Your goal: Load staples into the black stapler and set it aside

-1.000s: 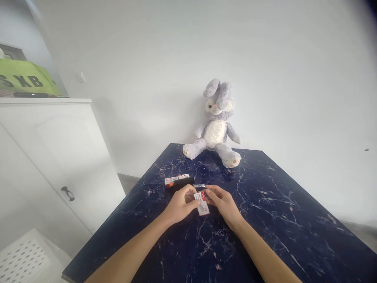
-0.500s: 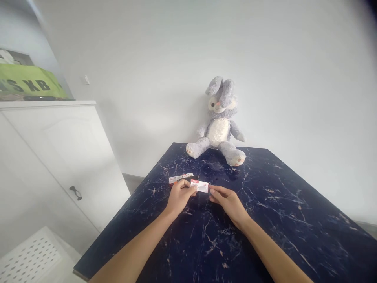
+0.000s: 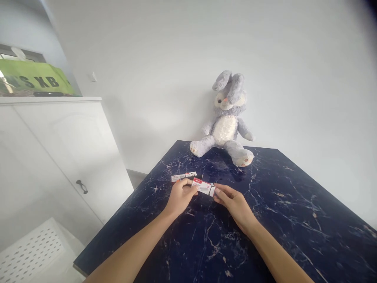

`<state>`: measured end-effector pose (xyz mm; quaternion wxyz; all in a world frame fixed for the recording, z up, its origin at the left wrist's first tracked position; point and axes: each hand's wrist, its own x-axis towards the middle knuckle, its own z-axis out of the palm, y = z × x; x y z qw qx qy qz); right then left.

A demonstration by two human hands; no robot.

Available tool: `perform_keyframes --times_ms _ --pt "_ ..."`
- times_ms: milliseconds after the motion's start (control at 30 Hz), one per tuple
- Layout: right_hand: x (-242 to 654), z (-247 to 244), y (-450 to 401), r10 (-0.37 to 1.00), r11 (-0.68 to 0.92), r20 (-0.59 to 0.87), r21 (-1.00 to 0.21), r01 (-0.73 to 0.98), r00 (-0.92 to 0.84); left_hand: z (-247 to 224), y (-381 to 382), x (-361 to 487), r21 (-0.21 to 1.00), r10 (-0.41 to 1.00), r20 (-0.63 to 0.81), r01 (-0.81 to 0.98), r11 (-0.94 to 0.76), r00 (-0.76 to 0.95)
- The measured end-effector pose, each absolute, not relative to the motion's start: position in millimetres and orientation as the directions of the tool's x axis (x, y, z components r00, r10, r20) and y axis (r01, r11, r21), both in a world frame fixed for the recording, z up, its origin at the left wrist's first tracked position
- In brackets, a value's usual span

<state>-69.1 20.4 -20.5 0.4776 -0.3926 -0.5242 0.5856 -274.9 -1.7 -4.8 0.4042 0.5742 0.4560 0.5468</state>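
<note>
A small red and white packet is held above the dark blue marbled table. My left hand pinches its left end, thumb on top. At its right end, my right hand has thumb and fingers closed on the edge, where a narrow dark band shows beside a white part. Just behind my left hand a second flat red and white packet lies on the table, its near edge partly covered by my fingers.
A grey plush rabbit sits at the table's back edge against the wall. At the left stand a white cabinet with a green bag on top and a white perforated box.
The held packet now tilts down to the right, and my right hand has moved slightly right, with a dark band now showing near its fingertips. The whole view has shifted a little.
</note>
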Motion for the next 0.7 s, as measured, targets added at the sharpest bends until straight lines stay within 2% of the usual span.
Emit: perform_keyframes --times_ms 133,367,533,700 --pt "-71 -18 21 0.977 -0.005 0.028 -0.988 -0.153 -0.211 -4 -2 -276 0.949 0.960 0.279 0.162 -0.272 -0.026" --pt "-79 -19 20 0.995 0.100 0.096 -0.962 -0.252 0.029 5 -4 -276 0.935 0.946 0.315 0.196 -0.296 -0.073" --pt "-78 -2 12 0.975 0.198 0.190 -0.978 -0.068 0.113 7 -4 -274 0.939 0.949 0.305 0.194 -0.285 -0.082" --pt "-80 7 2 0.963 0.252 0.249 -0.968 -0.012 0.104 3 -5 -269 0.952 0.954 0.284 0.146 -0.269 -0.098"
